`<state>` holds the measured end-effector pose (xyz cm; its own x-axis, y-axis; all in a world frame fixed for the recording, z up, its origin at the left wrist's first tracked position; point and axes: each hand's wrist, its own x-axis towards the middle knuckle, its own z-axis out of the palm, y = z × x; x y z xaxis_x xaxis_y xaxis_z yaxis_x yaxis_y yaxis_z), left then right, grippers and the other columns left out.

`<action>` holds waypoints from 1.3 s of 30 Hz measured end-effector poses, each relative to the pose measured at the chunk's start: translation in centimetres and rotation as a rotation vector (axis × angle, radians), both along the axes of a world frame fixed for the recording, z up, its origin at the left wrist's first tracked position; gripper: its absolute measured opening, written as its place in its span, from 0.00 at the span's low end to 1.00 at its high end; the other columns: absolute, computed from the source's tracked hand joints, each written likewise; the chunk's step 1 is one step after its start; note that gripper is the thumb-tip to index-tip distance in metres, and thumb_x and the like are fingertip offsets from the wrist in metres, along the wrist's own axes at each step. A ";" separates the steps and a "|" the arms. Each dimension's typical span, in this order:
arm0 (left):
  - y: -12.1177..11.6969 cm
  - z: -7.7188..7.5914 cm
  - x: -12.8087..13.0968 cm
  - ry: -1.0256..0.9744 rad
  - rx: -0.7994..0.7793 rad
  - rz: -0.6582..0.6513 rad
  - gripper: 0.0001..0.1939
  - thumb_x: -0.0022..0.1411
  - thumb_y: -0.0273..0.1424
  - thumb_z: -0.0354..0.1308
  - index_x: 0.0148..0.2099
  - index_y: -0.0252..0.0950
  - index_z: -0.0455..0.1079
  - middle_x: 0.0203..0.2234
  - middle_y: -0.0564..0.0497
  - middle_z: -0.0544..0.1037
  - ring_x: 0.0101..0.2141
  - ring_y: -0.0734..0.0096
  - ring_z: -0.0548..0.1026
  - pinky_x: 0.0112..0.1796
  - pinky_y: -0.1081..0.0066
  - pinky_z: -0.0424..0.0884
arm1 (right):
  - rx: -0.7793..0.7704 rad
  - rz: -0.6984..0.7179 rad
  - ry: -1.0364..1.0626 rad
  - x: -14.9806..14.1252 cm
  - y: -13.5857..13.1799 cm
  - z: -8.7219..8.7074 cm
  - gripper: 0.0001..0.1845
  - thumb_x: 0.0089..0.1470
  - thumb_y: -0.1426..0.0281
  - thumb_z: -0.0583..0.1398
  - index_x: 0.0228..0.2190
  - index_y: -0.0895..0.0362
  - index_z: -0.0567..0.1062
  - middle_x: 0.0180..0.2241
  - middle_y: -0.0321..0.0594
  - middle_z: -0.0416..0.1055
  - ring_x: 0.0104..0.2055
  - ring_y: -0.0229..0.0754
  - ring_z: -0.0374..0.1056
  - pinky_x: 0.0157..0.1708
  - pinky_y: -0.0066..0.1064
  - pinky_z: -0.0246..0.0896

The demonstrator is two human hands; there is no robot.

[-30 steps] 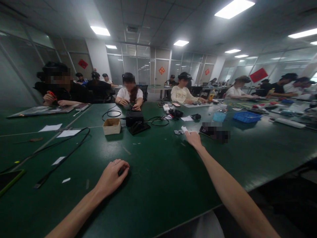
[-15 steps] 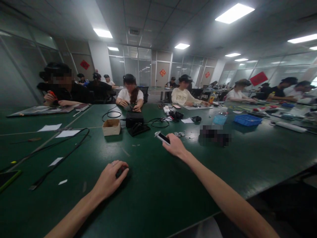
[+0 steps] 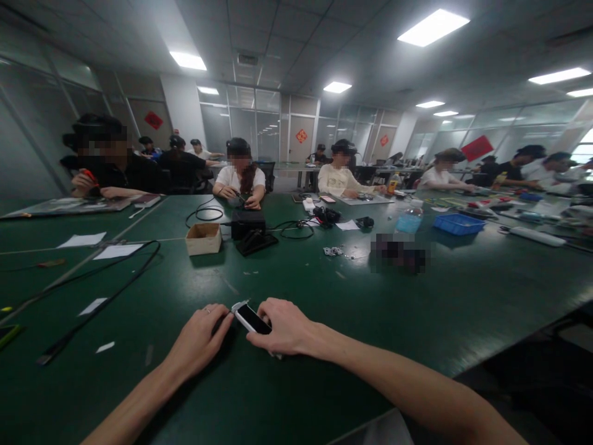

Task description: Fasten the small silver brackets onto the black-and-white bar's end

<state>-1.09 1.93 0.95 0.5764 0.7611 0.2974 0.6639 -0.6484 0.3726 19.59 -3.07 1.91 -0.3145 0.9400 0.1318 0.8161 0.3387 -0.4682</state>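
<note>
My right hand (image 3: 283,326) grips a small white phone (image 3: 249,318) with a dark screen, holding it just above the green table (image 3: 324,296) close in front of me. My left hand (image 3: 200,337) rests on the table right beside it, fingers curled over a small dark object that I cannot make out, its fingertips touching the phone's near end. A ring shows on one left finger.
A small cardboard box (image 3: 202,238), a black device (image 3: 248,230) with cables and several small loose parts (image 3: 333,251) lie farther out on the table. A blue tray (image 3: 458,224) stands at right. Black cables (image 3: 92,278) and paper slips lie at left. Several people sit working along the far side.
My right hand picked up the white phone from far out on the table and drew it back to my left hand. The left hand stayed in place.
</note>
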 end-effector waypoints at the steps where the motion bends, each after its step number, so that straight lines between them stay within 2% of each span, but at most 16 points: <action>1: 0.0 0.0 0.0 0.011 -0.005 -0.004 0.17 0.64 0.38 0.41 0.33 0.38 0.68 0.28 0.49 0.74 0.31 0.62 0.73 0.35 0.65 0.68 | 0.000 0.021 -0.007 0.0 0.0 0.2 0.22 0.49 0.51 0.58 0.30 0.58 0.71 0.30 0.39 0.69 0.28 0.37 0.61 0.24 0.28 0.53; 3: 0.1 -0.1 0.0 0.036 -0.011 -0.019 0.17 0.64 0.37 0.40 0.34 0.37 0.69 0.29 0.48 0.74 0.31 0.62 0.72 0.35 0.64 0.68 | 0.026 0.053 -0.010 -0.1 0.0 0.4 0.21 0.52 0.51 0.57 0.27 0.58 0.71 0.27 0.38 0.68 0.27 0.37 0.60 0.25 0.28 0.53; 5: 0.1 -0.2 0.0 0.061 -0.014 -0.049 0.18 0.64 0.36 0.40 0.35 0.37 0.69 0.29 0.48 0.74 0.32 0.62 0.72 0.35 0.64 0.67 | 0.101 0.037 0.004 0.0 0.2 0.4 0.18 0.55 0.56 0.56 0.26 0.58 0.70 0.27 0.38 0.67 0.29 0.37 0.61 0.29 0.29 0.55; 8: 0.1 -0.3 -0.1 0.084 -0.009 -0.108 0.18 0.65 0.34 0.39 0.37 0.37 0.70 0.31 0.47 0.75 0.33 0.62 0.72 0.36 0.64 0.66 | 0.207 -0.024 0.011 0.6 0.8 0.0 0.10 0.54 0.64 0.58 0.34 0.59 0.70 0.30 0.39 0.67 0.33 0.38 0.61 0.34 0.30 0.56; 10: 0.1 -0.5 -0.1 0.083 0.002 -0.131 0.17 0.65 0.33 0.40 0.38 0.37 0.70 0.31 0.48 0.75 0.33 0.63 0.72 0.36 0.65 0.66 | 0.202 0.022 -0.003 1.0 1.2 -0.4 0.11 0.54 0.66 0.58 0.37 0.59 0.70 0.33 0.39 0.67 0.34 0.39 0.62 0.35 0.31 0.57; 14: 0.0 -0.5 -0.1 0.064 0.031 -0.126 0.16 0.65 0.35 0.42 0.37 0.38 0.71 0.31 0.49 0.75 0.33 0.63 0.72 0.35 0.66 0.66 | 0.178 0.164 -0.054 1.4 1.6 -1.0 0.07 0.55 0.68 0.58 0.33 0.59 0.71 0.32 0.39 0.67 0.35 0.39 0.62 0.36 0.31 0.57; 20: -0.2 0.1 0.0 0.018 -0.018 -0.021 0.14 0.61 0.39 0.46 0.38 0.38 0.70 0.32 0.49 0.76 0.34 0.62 0.73 0.36 0.65 0.68 | 0.210 0.131 -0.065 1.1 1.6 -1.1 0.06 0.57 0.69 0.57 0.34 0.60 0.70 0.33 0.40 0.67 0.35 0.39 0.62 0.37 0.31 0.57; 26: -0.1 0.3 -0.1 -0.008 -0.061 -0.013 0.11 0.58 0.38 0.49 0.35 0.39 0.70 0.30 0.49 0.76 0.33 0.61 0.73 0.36 0.64 0.69 | 0.246 0.172 -0.093 2.3 2.4 -0.8 0.12 0.61 0.64 0.53 0.36 0.59 0.70 0.36 0.40 0.68 0.37 0.39 0.62 0.39 0.31 0.57; 29: -0.1 0.4 -0.2 -0.004 -0.063 -0.015 0.09 0.57 0.36 0.50 0.34 0.39 0.70 0.29 0.50 0.76 0.32 0.62 0.73 0.35 0.65 0.69 | 0.250 0.017 -0.131 4.9 4.2 -1.1 0.17 0.62 0.60 0.49 0.37 0.59 0.70 0.35 0.41 0.68 0.38 0.39 0.62 0.39 0.32 0.57; 31: 0.0 0.4 -0.2 0.001 -0.053 -0.021 0.09 0.56 0.35 0.50 0.34 0.38 0.70 0.30 0.49 0.75 0.32 0.62 0.73 0.34 0.65 0.69 | 0.248 -0.185 -0.167 7.6 5.6 -1.4 0.17 0.62 0.59 0.49 0.37 0.58 0.71 0.37 0.41 0.68 0.40 0.39 0.62 0.41 0.32 0.56; 33: 0.0 0.3 -0.2 0.003 -0.040 -0.026 0.09 0.56 0.34 0.50 0.34 0.38 0.70 0.30 0.49 0.75 0.32 0.62 0.73 0.34 0.65 0.69 | 0.248 -0.460 -0.240 10.7 6.8 -1.8 0.14 0.59 0.61 0.53 0.39 0.56 0.71 0.41 0.40 0.68 0.44 0.40 0.61 0.44 0.31 0.55; 36: 0.1 0.1 -0.3 0.001 -0.024 -0.026 0.10 0.56 0.35 0.49 0.34 0.38 0.69 0.31 0.49 0.74 0.32 0.62 0.73 0.34 0.65 0.69 | 0.255 -0.708 -0.257 15.3 7.8 -2.4 0.15 0.58 0.67 0.53 0.44 0.60 0.69 0.46 0.50 0.64 0.50 0.47 0.57 0.47 0.36 0.52; 39: 0.2 -0.3 -0.4 -0.010 -0.020 -0.024 0.10 0.57 0.35 0.48 0.34 0.38 0.69 0.31 0.49 0.73 0.31 0.62 0.73 0.34 0.65 0.69 | 0.254 -0.901 -0.253 18.6 8.3 -2.9 0.19 0.57 0.68 0.51 0.48 0.64 0.67 0.48 0.57 0.60 0.51 0.54 0.54 0.47 0.41 0.51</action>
